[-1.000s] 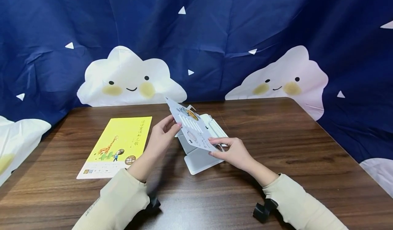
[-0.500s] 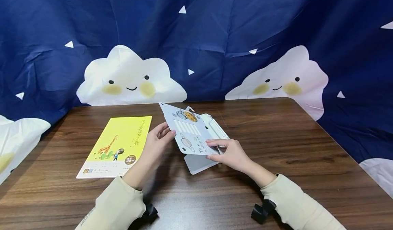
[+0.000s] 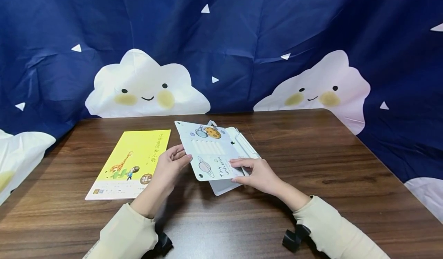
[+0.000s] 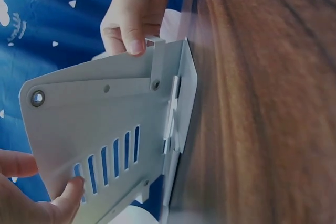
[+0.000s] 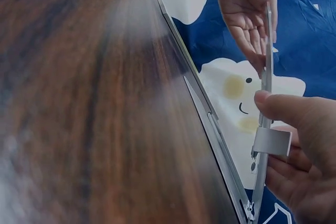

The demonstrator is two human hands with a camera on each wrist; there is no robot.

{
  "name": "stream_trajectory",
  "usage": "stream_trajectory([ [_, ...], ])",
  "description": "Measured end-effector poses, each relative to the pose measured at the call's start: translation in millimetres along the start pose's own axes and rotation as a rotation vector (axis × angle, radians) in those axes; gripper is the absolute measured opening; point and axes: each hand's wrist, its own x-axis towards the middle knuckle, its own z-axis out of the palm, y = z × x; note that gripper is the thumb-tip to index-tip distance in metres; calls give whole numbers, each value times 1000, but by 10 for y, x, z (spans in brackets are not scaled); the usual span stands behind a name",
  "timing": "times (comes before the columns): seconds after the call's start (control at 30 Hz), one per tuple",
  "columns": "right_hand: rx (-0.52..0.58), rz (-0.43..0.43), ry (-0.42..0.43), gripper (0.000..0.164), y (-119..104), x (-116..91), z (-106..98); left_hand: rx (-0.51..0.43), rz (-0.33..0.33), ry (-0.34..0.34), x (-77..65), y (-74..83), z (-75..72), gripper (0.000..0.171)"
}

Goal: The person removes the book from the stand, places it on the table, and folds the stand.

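A pale folding book stand [image 3: 211,155] is partly unfolded on the table, its slotted panel tilted up over the base plate [image 3: 223,186]. The panel carries planet drawings and the words "Tiny universe". My left hand [image 3: 170,166] pinches its left edge, thumb on the printed face; in the left wrist view its fingertip lies against the back near the slots. My right hand [image 3: 257,174] pinches the lower right edge, and in the right wrist view its thumb [image 5: 278,106] presses one face beside a small bent clip [image 5: 273,141]. The panel hides much of the base.
A yellow book [image 3: 133,155] with a giraffe and a child on its cover lies flat to the left of the stand. Behind the dark wooden table [image 3: 328,166] hangs a blue curtain [image 3: 235,28] with smiling clouds.
The slotted panel has swung down to the left, showing more of its printed face. My left hand has moved left and slightly lower with its edge; my right hand has stayed nearly in place.
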Motion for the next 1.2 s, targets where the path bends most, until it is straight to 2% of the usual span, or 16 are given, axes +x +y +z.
stream_trajectory([
  [0.17,-33,-39,-29,39,21,-9,7,-21,-43,0,-20,-41,-46,38],
  [0.4,-46,-63,-48,38,26,-26,24,49,-57,14,-39,-81,-84,37],
  [0.6,-34,-52,-85,39,22,-39,22,79,-59,10,-60,-105,-111,36],
  [0.97,-79,-62,-137,40,38,-33,28,125,-146,56,-70,-211,-139,39],
  [1.2,-71,-69,-145,39,56,-38,35,138,-158,54,-68,-285,-141,38],
])
